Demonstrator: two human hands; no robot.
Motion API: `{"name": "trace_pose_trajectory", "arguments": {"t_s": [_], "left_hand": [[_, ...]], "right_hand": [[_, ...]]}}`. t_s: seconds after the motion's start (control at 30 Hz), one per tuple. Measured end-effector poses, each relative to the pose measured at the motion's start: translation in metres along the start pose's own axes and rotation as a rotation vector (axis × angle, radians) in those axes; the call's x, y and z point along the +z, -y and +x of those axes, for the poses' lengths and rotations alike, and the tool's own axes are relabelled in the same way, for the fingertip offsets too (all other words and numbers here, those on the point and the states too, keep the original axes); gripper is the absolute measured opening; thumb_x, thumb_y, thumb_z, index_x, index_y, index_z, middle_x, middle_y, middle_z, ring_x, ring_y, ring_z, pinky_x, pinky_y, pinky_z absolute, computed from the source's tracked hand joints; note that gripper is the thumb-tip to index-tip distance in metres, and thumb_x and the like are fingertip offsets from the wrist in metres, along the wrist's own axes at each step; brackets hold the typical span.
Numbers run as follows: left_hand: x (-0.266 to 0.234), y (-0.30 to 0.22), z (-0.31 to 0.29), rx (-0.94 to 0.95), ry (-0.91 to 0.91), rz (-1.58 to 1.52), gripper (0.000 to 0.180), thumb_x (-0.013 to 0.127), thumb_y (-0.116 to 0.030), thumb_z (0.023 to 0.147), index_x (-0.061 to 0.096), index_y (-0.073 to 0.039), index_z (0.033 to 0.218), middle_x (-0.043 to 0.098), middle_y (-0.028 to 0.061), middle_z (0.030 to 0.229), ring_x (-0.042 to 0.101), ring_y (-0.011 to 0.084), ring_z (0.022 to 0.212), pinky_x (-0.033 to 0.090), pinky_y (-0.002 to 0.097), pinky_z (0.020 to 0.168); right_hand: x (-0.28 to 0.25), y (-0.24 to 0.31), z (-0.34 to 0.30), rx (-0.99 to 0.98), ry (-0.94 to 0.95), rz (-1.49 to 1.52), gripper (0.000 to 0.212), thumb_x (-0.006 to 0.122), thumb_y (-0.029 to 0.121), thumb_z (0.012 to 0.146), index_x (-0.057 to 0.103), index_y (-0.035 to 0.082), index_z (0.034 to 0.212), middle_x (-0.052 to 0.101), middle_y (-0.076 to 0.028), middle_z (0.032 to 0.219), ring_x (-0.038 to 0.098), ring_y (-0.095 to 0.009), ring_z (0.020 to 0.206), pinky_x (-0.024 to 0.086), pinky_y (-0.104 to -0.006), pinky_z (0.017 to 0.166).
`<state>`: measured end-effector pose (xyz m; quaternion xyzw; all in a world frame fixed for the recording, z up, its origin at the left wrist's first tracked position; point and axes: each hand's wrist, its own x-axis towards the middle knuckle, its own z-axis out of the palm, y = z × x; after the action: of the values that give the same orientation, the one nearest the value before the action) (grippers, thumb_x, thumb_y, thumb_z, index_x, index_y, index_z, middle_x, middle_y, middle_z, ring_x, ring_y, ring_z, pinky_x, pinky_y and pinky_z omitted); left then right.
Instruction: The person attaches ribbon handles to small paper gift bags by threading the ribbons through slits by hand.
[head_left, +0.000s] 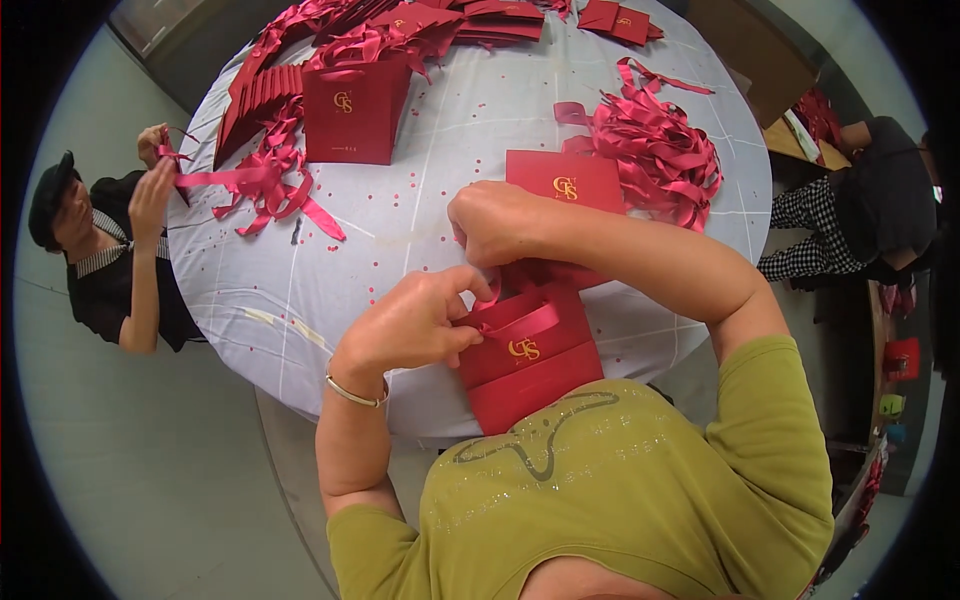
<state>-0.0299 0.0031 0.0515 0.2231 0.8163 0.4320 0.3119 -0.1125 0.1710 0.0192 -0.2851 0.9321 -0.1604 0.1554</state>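
A red paper gift bag (pixel 535 375) with gold lettering lies flat at the table's near edge, against my body. Across its top part runs a loop of pink-red ribbon (pixel 525 325). My left hand (pixel 415 318), with a bangle at its wrist, pinches this ribbon between thumb and fingers at the bag's upper left. Just beyond the bag, my right hand (pixel 497 222) is closed with its back upward; what its fingers hold is hidden. Another red bag (pixel 565 175) lies behind my right forearm.
A heap of loose ribbons (pixel 660 160) lies at the right. Red bags (pixel 350 115) stand in rows at the far left, with more ribbons (pixel 275 180) beside them. Small red dots are scattered over the white tablecloth (pixel 400 215). A co-worker (pixel 130 240) handles ribbon at the left; another person (pixel 850 210) stands at the right.
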Motion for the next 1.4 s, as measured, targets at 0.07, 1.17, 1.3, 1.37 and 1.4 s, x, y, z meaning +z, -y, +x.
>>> {"name": "trace_pose_trajectory", "arguments": {"t_s": [0.07, 1.17, 1.3, 1.37, 1.4], "left_hand": [[0.001, 0.004, 0.001, 0.013, 0.010, -0.007, 0.026, 0.067, 0.004, 0.076, 0.058, 0.001, 0.100, 0.066, 0.0083, 0.063, 0.065, 0.0119, 0.054, 0.048, 0.0254, 0.049], [0.004, 0.025, 0.019, 0.012, 0.043, -0.030, 0.021, 0.069, 0.003, 0.075, 0.061, -0.001, 0.095, 0.058, 0.0000, 0.062, 0.053, 0.0063, 0.048, 0.041, 0.0250, 0.046], [0.004, 0.025, 0.020, -0.067, 0.081, -0.139, 0.021, 0.070, 0.002, 0.078, 0.061, 0.000, 0.097, 0.060, -0.0007, 0.063, 0.052, 0.0060, 0.047, 0.040, 0.0237, 0.044], [0.004, 0.027, 0.020, -0.083, 0.093, -0.133, 0.021, 0.070, 0.002, 0.079, 0.061, 0.000, 0.098, 0.060, -0.0006, 0.063, 0.052, 0.0060, 0.047, 0.040, 0.0230, 0.043], [0.004, 0.027, 0.020, -0.100, 0.112, -0.132, 0.021, 0.070, 0.001, 0.080, 0.060, 0.000, 0.098, 0.061, -0.0004, 0.064, 0.053, 0.0059, 0.047, 0.040, 0.0224, 0.043]], "right_hand": [[0.001, -0.002, 0.001, 0.009, -0.004, 0.007, 0.019, 0.071, 0.006, 0.062, 0.071, -0.001, 0.080, 0.069, -0.020, 0.078, 0.068, -0.034, 0.077, 0.055, -0.0404, 0.068], [0.001, -0.028, 0.026, 0.060, -0.326, 0.161, 0.015, 0.065, 0.002, 0.067, 0.064, -0.003, 0.081, 0.067, -0.022, 0.079, 0.067, -0.036, 0.077, 0.053, -0.0420, 0.069], [-0.001, -0.033, 0.020, 0.111, -0.282, 0.452, 0.015, 0.069, 0.006, 0.073, 0.062, -0.004, 0.082, 0.066, -0.016, 0.072, 0.069, -0.025, 0.064, 0.055, -0.0360, 0.052], [-0.010, -0.034, 0.013, 0.117, -0.267, 0.528, 0.018, 0.070, 0.009, 0.076, 0.062, -0.005, 0.082, 0.065, -0.014, 0.071, 0.068, -0.021, 0.061, 0.054, -0.0338, 0.049], [-0.014, -0.034, 0.009, 0.130, -0.246, 0.606, 0.021, 0.072, 0.012, 0.078, 0.061, -0.006, 0.082, 0.065, -0.012, 0.070, 0.067, -0.018, 0.059, 0.054, -0.0316, 0.045]]}}
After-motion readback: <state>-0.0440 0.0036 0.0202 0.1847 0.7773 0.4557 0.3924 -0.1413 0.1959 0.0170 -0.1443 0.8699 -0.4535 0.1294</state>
